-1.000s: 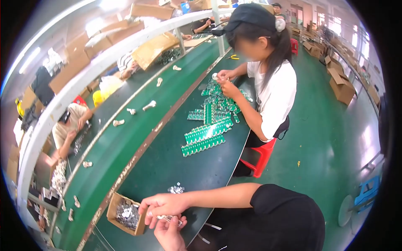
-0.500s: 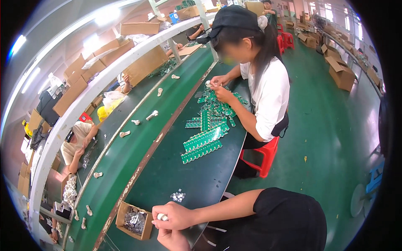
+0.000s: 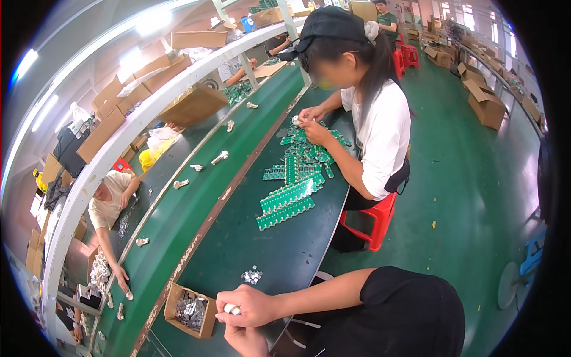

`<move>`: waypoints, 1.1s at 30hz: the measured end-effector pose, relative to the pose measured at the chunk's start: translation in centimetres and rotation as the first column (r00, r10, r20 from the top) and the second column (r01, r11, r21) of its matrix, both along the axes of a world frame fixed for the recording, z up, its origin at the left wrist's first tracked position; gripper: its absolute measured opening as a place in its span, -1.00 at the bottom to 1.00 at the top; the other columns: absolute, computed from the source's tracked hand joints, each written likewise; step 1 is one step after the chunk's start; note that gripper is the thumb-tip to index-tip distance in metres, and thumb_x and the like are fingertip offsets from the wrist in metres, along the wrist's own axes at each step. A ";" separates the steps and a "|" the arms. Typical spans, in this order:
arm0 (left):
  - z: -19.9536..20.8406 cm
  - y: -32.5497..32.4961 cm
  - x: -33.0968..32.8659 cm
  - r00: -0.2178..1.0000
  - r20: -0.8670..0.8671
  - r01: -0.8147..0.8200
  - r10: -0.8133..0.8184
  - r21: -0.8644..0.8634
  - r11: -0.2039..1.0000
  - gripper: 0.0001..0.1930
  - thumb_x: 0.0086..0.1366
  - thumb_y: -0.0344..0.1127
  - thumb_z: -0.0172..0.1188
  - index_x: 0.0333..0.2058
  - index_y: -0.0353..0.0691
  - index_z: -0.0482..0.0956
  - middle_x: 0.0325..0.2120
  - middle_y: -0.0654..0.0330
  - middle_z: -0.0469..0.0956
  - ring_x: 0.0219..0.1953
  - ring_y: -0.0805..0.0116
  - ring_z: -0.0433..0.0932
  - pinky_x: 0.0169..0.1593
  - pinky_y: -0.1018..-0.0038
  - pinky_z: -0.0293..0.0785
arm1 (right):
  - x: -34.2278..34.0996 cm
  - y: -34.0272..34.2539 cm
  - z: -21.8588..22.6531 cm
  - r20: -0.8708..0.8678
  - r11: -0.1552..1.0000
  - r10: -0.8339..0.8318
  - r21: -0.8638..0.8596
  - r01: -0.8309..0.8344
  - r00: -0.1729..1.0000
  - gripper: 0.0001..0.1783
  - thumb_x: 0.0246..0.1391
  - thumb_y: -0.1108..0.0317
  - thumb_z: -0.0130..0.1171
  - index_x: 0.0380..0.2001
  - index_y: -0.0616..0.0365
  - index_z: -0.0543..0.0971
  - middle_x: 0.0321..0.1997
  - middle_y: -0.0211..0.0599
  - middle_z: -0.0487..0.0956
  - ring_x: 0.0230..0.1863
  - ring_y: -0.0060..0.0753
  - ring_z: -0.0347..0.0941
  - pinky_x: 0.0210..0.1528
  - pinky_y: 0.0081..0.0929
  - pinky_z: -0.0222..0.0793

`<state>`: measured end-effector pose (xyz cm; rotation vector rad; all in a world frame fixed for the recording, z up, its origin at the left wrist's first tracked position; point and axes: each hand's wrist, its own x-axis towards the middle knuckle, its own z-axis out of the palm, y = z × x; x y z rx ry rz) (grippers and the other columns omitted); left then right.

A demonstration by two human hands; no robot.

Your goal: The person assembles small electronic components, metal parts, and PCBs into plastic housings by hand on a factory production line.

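Close to the cardboard box, my right hand (image 3: 253, 306) is closed, its fingers curled round a small white plastic part (image 3: 232, 309). Only the part's rounded end shows. My left hand (image 3: 247, 341) comes in from the lower edge and is tucked just under the right one. Its fingers are bent and mostly covered, so what they grip is hidden. The open cardboard box (image 3: 207, 321) stands left of both hands and holds many small grey metal pieces (image 3: 191, 310). A little pile of shiny metal pieces (image 3: 252, 276) lies on the dark table beyond my hands.
A green conveyor belt (image 3: 205, 196) carries several white plastic parts (image 3: 220, 157) past the table. Green circuit boards (image 3: 287, 205) lie before a seated co-worker (image 3: 380, 137) on a red stool (image 3: 379, 223). Across the belt, another person's hand (image 3: 121, 278) touches a white part.
White parts on the belt have shifted slightly toward the far end. The co-worker across has stretched an arm onto the belt. A cardboard piece over there has tilted. My hands have barely moved.
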<state>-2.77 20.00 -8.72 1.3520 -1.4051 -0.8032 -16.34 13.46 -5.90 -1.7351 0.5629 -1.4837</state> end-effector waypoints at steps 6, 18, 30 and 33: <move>-0.1 0.0 0.0 0.998 -0.057 0.015 -0.013 0.034 0.999 -0.61 0.42 -0.36 0.36 0.11 -0.51 0.58 0.00 0.09 0.66 0.00 0.34 0.61 0.13 0.41 0.56 | 0.1 0.2 0.2 0.079 1.000 0.001 0.029 -0.003 0.997 -0.77 0.25 0.28 0.30 -0.36 0.20 0.51 -0.55 -0.21 0.58 -0.54 -0.15 0.56 -0.45 -0.29 0.43; 0.2 -0.5 -0.7 0.997 -0.067 0.053 -0.047 0.086 0.995 -0.63 0.44 -0.41 0.34 0.12 -0.50 0.57 0.01 0.12 0.65 0.02 0.35 0.59 0.15 0.42 0.53 | -0.8 -0.3 0.4 0.080 0.998 -0.021 0.054 0.017 0.997 -0.76 0.25 0.26 0.32 -0.36 0.19 0.54 -0.56 -0.20 0.60 -0.54 -0.18 0.58 -0.46 -0.31 0.43; 3.9 -1.4 -2.4 0.998 0.007 0.058 -0.059 0.102 0.993 -0.81 0.34 -0.40 0.44 -0.35 -0.41 0.66 -0.53 0.41 0.53 -0.47 0.66 0.37 -0.38 0.62 0.31 | -4.0 -1.4 1.5 -0.035 0.939 -0.093 0.329 0.099 0.995 -0.69 0.27 0.22 0.39 -0.11 0.21 0.58 -0.18 -0.22 0.75 -0.09 -0.48 0.71 -0.04 -0.42 0.62; 5.4 -3.8 -1.3 0.982 0.029 0.176 -0.186 0.214 0.961 -0.83 0.35 -0.39 0.44 -0.22 -0.41 0.73 -0.53 0.44 0.55 -0.48 0.68 0.39 -0.41 0.63 0.30 | -6.6 -1.5 -0.7 0.088 0.911 -0.127 0.405 0.081 0.988 -0.49 0.29 0.30 0.36 0.19 0.25 0.42 0.12 -0.12 0.65 0.12 -0.34 0.63 0.15 -0.33 0.57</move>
